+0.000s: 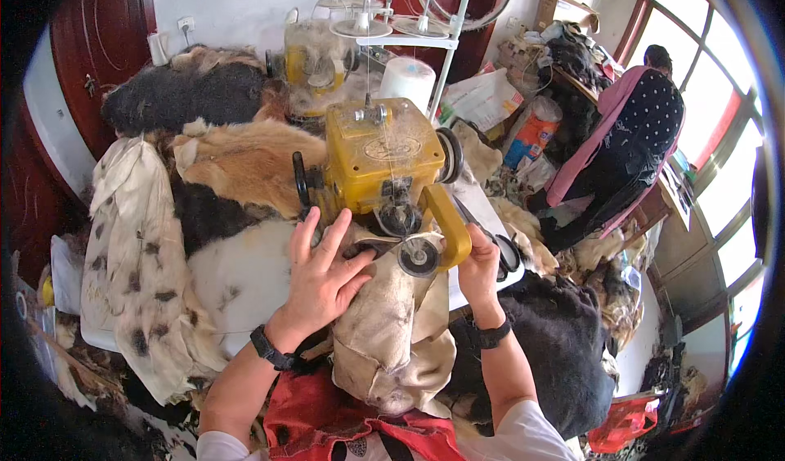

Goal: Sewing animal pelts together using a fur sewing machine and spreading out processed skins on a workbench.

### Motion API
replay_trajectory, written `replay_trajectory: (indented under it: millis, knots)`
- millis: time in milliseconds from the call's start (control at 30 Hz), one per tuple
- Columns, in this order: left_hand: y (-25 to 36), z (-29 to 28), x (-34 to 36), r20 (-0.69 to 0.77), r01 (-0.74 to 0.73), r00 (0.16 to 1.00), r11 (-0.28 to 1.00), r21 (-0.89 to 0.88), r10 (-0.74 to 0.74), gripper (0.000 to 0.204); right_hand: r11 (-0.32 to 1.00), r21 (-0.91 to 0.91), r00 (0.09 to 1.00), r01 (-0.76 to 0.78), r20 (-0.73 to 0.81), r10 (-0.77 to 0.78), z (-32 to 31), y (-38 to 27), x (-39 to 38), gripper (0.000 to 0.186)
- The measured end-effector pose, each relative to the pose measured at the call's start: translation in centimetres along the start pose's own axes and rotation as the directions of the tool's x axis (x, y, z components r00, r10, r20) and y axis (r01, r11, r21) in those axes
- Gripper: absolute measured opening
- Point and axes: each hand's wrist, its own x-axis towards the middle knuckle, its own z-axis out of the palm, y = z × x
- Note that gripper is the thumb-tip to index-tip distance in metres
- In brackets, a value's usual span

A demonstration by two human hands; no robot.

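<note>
A yellow fur sewing machine [384,146] stands before me, its round discs meeting at the edge of a pale tan hide [372,322]. The hide hangs down from the discs toward my lap. Left of the discs, my left hand [323,277] has its fingers spread, two of them raised, the lower ones touching the hide. My right hand [478,265] is closed beside the machine's curved yellow arm [454,228]. That arm partly hides its fingertips, so what they grip does not show. Black-handled scissors [509,252] lie just right of this hand.
A spotted white pelt [143,273], an orange-brown pelt [237,163] and a dark pelt [184,93] lie to the left. Behind stand a white thread cone [407,81] and a second machine [315,56]. A black pelt [548,346] is at right. Beyond it, a person [625,142] bends over.
</note>
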Motion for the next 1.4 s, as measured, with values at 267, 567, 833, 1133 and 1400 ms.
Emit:
replay_trajectory:
  millis: [267,567,833,1133,1400]
  knots:
    - [-0.3,-0.4,0.2,-0.101,0.124,0.981,0.932,-0.339,-0.168,0.017,0.999,-0.050,1.000,0.013,-0.006,-0.013,-0.1,0.2,0.1,0.005]
    - [0.4,0.6,-0.8,-0.143,0.094,0.985,0.994,-0.051,-0.101,0.019,1.000,-0.031,1.000,0.004,-0.005,-0.004,0.2,-0.1,0.0,0.004]
    - [0.9,0.0,0.3,-0.281,0.170,0.923,0.935,-0.310,-0.261,0.028,0.999,-0.041,1.000,0.024,-0.009,-0.025,0.0,0.3,-0.2,0.003]
    - [1.6,-0.9,0.4,-0.208,-0.082,0.977,0.987,-0.135,0.052,0.022,1.000,0.015,1.000,0.002,-0.004,-0.002,-0.2,0.2,-0.3,0.008]
    - [-1.5,1.4,-0.2,-0.116,-0.129,0.985,0.992,0.006,0.129,0.040,0.998,0.063,1.000,-0.009,0.008,0.009,-0.1,0.3,-0.3,0.006]
